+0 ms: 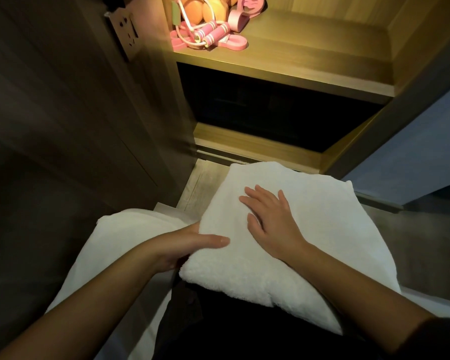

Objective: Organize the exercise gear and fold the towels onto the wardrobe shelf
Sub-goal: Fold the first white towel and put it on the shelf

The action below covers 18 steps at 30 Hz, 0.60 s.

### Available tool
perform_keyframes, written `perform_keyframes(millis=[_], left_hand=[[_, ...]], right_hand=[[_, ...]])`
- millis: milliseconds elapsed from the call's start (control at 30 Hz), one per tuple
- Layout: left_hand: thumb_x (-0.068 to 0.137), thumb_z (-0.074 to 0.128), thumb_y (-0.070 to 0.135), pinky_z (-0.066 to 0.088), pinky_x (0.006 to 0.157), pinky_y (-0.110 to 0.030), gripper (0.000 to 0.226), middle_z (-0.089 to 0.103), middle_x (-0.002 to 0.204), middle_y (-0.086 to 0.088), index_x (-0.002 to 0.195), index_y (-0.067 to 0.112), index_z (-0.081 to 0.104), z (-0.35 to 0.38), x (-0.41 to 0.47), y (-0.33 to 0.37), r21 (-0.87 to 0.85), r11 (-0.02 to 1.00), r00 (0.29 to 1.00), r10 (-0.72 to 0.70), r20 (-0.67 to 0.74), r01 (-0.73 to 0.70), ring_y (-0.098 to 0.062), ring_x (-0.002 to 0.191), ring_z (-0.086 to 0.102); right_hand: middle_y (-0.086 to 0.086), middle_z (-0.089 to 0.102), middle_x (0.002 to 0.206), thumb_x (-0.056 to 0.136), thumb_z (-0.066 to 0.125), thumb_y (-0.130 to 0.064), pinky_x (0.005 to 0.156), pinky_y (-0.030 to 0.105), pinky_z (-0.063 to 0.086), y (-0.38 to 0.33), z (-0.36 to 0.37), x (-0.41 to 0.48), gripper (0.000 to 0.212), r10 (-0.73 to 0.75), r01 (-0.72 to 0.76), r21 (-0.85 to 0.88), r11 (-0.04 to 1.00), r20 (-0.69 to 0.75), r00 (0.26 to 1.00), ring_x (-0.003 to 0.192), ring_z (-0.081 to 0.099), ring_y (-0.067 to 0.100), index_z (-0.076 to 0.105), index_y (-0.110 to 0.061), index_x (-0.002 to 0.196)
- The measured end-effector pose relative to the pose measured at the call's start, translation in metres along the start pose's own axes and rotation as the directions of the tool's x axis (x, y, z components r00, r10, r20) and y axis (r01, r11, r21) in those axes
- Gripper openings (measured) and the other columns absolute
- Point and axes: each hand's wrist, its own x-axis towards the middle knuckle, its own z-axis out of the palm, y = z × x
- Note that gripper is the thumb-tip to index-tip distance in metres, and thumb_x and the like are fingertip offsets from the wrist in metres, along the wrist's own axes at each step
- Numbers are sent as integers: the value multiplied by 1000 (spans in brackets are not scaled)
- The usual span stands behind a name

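1. Exercise gear (208,27) already sits in a loose pink heap at the left end of the lit wardrobe shelf (309,55); that part looks mostly done.
2. Your white towel (309,229) lies folded on your lap, below the shelf and not yet on it.
3. Your right hand (273,227) presses flat on top, fingers spread. Your left hand (192,245) pinches the towel's left edge, thumb over, fingers tucked under.
4. Another white cloth (130,235) beside your left arm probably remains to fold.

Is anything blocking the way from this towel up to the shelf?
Nothing visible does. The space between the towel and the shelf is open, and the gear lies only at the shelf's left end.
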Motion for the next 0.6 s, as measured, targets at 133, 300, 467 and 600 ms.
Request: perform_keyframes(millis=[133, 300, 467, 600], left_hand=[[61, 84, 22, 58, 69, -32, 64, 75, 98, -4, 119, 20, 56, 4, -1, -3, -231, 972, 997, -17, 69, 32, -21, 92, 73], [80, 72, 50, 48, 68, -25, 65, 56, 112, 12, 130, 26, 38, 3, -1, -17, 424, 898, 849, 131, -512, 117, -5, 87, 56], [84, 45, 72, 36, 102, -31, 65, 42, 146, 18, 140, 42, 35, 29, -16, -26, 960, 165, 701, 712, 42, -226, 3, 125, 36], [90, 40, 67, -4, 118, -34, 77, 4, 164, 7, 154, 35, 9, 68, -2, -37, 968, -162, 846, 473, 245, -190, -13, 150, 4]], right_hand=[[-9, 29, 158, 102, 32, -34, 122, 49, -2, -2, -6, 0, 45, -9, 11, -42, 999, 35, 999, 149, 15, 12, 43, -29, 145], [-11, 11, 163, 103, 30, -44, 123, 45, 4, 0, -24, -25, 51, 27, -14, -79, 997, 164, 986, 150, 3, 11, 24, -34, 153], [-16, -1, 163, 94, 19, -67, 123, 40, 6, 5, -45, -73, 67, 70, -41, -108, 993, 275, 959, 150, 2, 8, 11, -39, 154], [-20, -6, 162, 82, 16, -86, 123, 42, -1, 5, -45, -117, 85, -16, 79, -173, 982, 339, 941, 150, -1, 5, -2, -42, 153]])
